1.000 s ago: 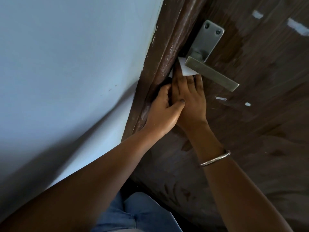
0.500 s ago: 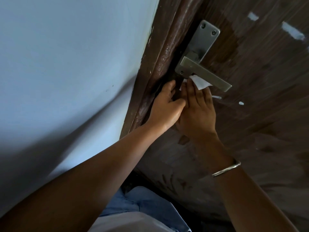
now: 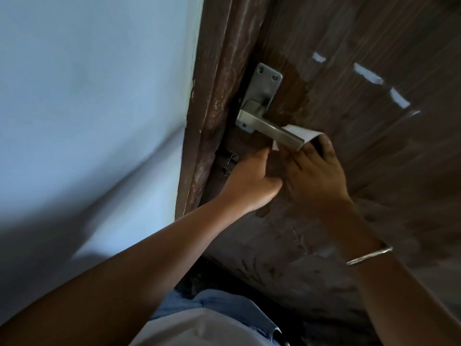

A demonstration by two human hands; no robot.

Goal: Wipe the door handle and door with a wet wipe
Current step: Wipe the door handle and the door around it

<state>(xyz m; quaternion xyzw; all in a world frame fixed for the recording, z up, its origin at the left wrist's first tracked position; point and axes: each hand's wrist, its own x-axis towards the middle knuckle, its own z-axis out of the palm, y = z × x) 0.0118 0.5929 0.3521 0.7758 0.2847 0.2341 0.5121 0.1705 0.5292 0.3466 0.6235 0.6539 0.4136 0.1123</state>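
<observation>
Support surface: dark brown wood-grain door (image 3: 374, 171), closed against a brown frame (image 3: 214, 108). Mounted on it, near the frame-side edge: a metal backplate (image 3: 265, 83) with two screws at its top, and a flat metal lever handle (image 3: 269, 131) running from the plate away from the frame. White torn patches (image 3: 368, 73) sit above the handle, farther from the frame. Below the handle the surface looks smeared and dull.

Wet wipe (image 3: 303, 133) and right hand (image 3: 316, 176) now at lever's free end.
</observation>
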